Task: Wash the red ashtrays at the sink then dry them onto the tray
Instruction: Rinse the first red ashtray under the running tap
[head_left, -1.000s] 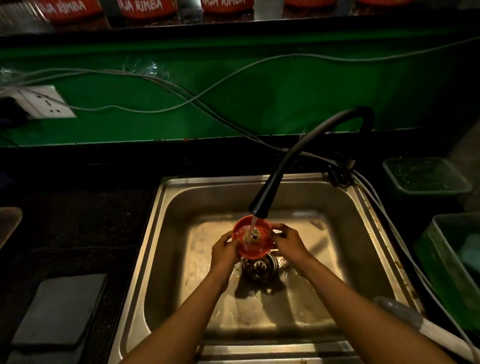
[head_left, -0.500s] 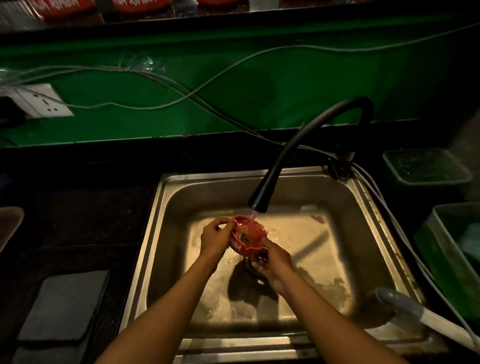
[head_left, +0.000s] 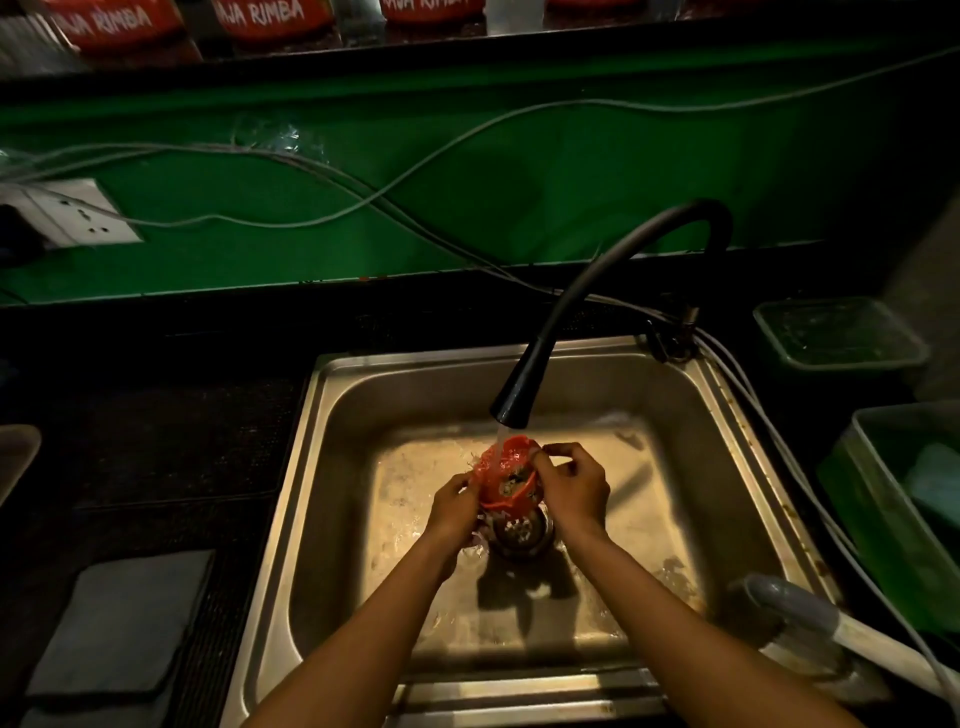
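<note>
Over the drain (head_left: 521, 530) of the steel sink (head_left: 332, 467), the red ashtray (head_left: 506, 475) is held up on edge between both hands, just under the black tap (head_left: 511, 408); water falls from the spout onto its upper part and splashes off. Half a second ago the ashtray sat lower and more toward 9 o'clock of the stream, with the right hand beneath it near the drain; now that hand has risen to the ashtray's 3 o'clock side, and the ashtray has tipped so its hollow, flecked with dark bits, faces the camera. The left hand (head_left: 454, 506) grips the ashtray at about 8 o'clock, fingers curled round its rim; the right hand (head_left: 571, 483) pinches the rim at about 2 o'clock, thumb and fingers bent over the edge; so the ashtray lies between the two grips, touching both. At 9 o'clock of the sink lies a dark counter with a grey cloth (head_left: 124, 623) toward 7 o'clock; at 3 o'clock stand green tubs (head_left: 841, 338); along 12 o'clock runs a green wall with loose cables (head_left: 363, 192) and a white socket (head_left: 78, 213).
</note>
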